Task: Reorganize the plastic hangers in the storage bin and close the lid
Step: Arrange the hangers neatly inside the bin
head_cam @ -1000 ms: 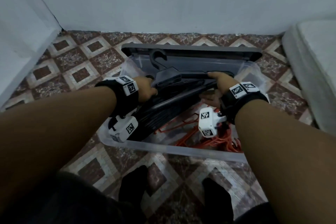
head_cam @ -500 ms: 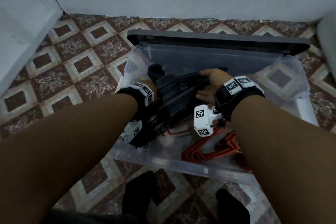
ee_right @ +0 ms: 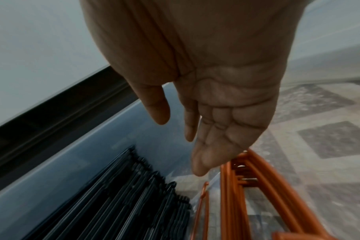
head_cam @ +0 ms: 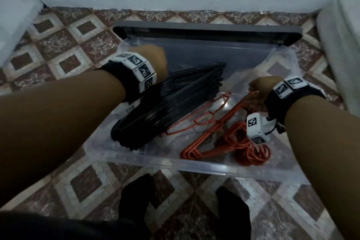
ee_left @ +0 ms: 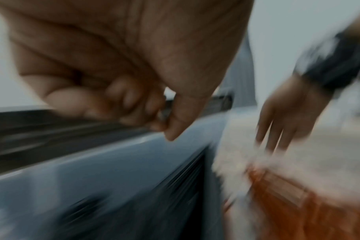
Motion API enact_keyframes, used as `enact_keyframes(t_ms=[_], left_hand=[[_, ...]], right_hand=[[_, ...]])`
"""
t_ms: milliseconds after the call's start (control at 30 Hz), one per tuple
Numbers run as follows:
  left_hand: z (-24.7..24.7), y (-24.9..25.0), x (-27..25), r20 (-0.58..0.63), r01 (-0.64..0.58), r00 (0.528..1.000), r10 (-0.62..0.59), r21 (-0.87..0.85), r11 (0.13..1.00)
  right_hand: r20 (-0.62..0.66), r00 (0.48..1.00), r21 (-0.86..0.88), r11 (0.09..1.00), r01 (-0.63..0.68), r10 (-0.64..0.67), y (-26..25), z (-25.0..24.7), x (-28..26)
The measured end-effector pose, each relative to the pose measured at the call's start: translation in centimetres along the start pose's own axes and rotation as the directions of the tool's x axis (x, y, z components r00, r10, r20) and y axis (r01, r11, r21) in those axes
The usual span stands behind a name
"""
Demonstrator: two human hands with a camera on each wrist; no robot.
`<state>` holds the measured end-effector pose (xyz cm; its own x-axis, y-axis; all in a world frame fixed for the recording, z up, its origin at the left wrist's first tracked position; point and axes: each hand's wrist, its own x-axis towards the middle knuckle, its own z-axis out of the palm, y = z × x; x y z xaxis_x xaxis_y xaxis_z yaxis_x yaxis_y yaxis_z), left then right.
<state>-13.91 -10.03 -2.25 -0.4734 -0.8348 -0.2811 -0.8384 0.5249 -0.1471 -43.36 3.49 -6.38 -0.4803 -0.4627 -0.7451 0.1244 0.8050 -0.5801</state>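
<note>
A clear storage bin [head_cam: 194,167] stands open on the tiled floor, and its grey lid [head_cam: 204,31] leans up behind it. A stack of black hangers [head_cam: 175,107] lies slanted in the left half, free of both hands. Orange hangers [head_cam: 224,136] lie tangled in the right half. My left hand [head_cam: 153,58] hovers over the bin's back left; in the blurred left wrist view its fingers [ee_left: 131,100] are curled in and hold nothing. My right hand [head_cam: 257,93] reaches down with straight fingers [ee_right: 201,162] that touch the upper end of the orange hangers [ee_right: 236,194].
A pale wall runs close behind the lid. A white mattress edge [head_cam: 342,54] stands to the right of the bin and a white panel [head_cam: 15,15] to the left. My feet in black socks [head_cam: 136,200] are just in front of the bin.
Both hands let go of the black stack, which now lies in the bin's left half. My left hand rose toward the back; my right hand moved right onto the orange hangers.
</note>
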Motion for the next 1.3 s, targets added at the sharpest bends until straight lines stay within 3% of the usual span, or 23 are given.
enact_keyframes(t_ms=[67, 133, 200, 333, 433, 533, 667, 767, 867, 933, 1000, 1033, 1100, 1133, 1167, 1233, 1300], left_hand=[[-1.3, 4.0, 0.1, -0.035, -0.128, 0.991, 0.125, -0.093, 0.987], [0.3, 9.3, -0.5, 0.079, -0.248, 0.963, 0.258, -0.125, 0.961], [3.4, 13.5, -0.9, 0.223, -0.282, 0.928, 0.299, -0.106, 0.954], [8.8, 16.0, 1.1, 0.462, -0.268, 0.846, 0.268, -0.067, 0.961], [10.5, 16.3, 1.9, 0.580, -0.253, 0.798, 0.167, 0.069, 0.965], [12.0, 16.6, 2.1, 0.641, -0.339, 0.744, 0.189, 0.118, 0.933], [11.6, 16.8, 1.7, 0.539, -0.372, 0.787, 0.300, 0.028, 0.928], [9.1, 16.6, 1.6, 0.320, -0.244, 0.907, 0.272, -0.127, 0.962], [6.7, 17.2, 0.3, 0.102, -0.218, 0.962, 0.255, -0.284, 0.934], [5.6, 18.3, -0.7, -0.020, -0.276, 0.958, 0.287, -0.350, 0.895], [4.7, 20.0, -1.6, -0.062, -0.340, 0.940, 0.336, -0.282, 0.897], [4.6, 21.0, -2.0, -0.049, -0.421, 0.906, 0.421, -0.209, 0.883], [5.1, 23.3, -2.8, 0.081, -0.621, 0.776, 0.625, -0.078, 0.780], [5.5, 24.2, -3.2, 0.139, -0.675, 0.725, 0.675, -0.054, 0.736], [6.1, 24.8, -3.4, 0.162, -0.687, 0.708, 0.687, -0.065, 0.724], [6.6, 25.1, -2.9, 0.114, -0.634, 0.757, 0.643, -0.109, 0.766], [6.6, 24.1, -1.5, 0.031, -0.477, 0.872, 0.489, -0.175, 0.861]], right_hand=[[-0.006, 1.000, 0.021, 1.000, -0.011, 0.011, 0.4, -1.6, 0.1], [-0.014, 1.000, 0.029, 0.999, -0.015, 0.015, 0.7, -2.5, -0.1], [0.006, 1.000, 0.038, 0.999, -0.015, 0.015, 1.1, -3.3, 0.1], [0.053, 0.999, 0.072, 0.997, -0.010, 0.006, 1.0, -4.5, 0.5], [0.093, 0.995, 0.107, 0.994, 0.024, -0.034, -0.3, -5.7, 0.4], [0.088, 0.989, 0.124, 0.986, 0.107, -0.119, -2.6, -6.7, -0.1], [0.094, 0.979, 0.155, 0.974, 0.164, -0.180, -4.1, -7.1, -1.0], [0.105, 0.979, 0.152, 0.975, 0.160, -0.177, -3.3, -7.0, -1.3], [0.106, 0.980, 0.141, 0.978, 0.152, -0.168, -2.3, -7.3, -1.5], [0.107, 0.979, 0.157, 0.975, 0.158, -0.176, -1.8, -7.7, -1.5], [0.114, 0.974, 0.196, 0.965, 0.172, -0.197, -1.3, -8.1, -1.6], [0.120, 0.971, 0.215, 0.960, 0.179, -0.208, -1.2, -8.3, -1.6], [0.131, 0.966, 0.250, 0.950, 0.185, -0.223, -1.0, -8.4, -1.6], [0.134, 0.965, 0.263, 0.947, 0.187, -0.228, -0.9, -8.5, -1.7], [0.135, 0.963, 0.272, 0.944, 0.189, -0.232, -0.9, -8.5, -1.6], [0.134, 0.962, 0.280, 0.940, 0.195, -0.239, -0.8, -8.5, -1.5], [0.136, 0.959, 0.295, 0.934, 0.200, -0.248, -0.6, -8.6, -1.3]])
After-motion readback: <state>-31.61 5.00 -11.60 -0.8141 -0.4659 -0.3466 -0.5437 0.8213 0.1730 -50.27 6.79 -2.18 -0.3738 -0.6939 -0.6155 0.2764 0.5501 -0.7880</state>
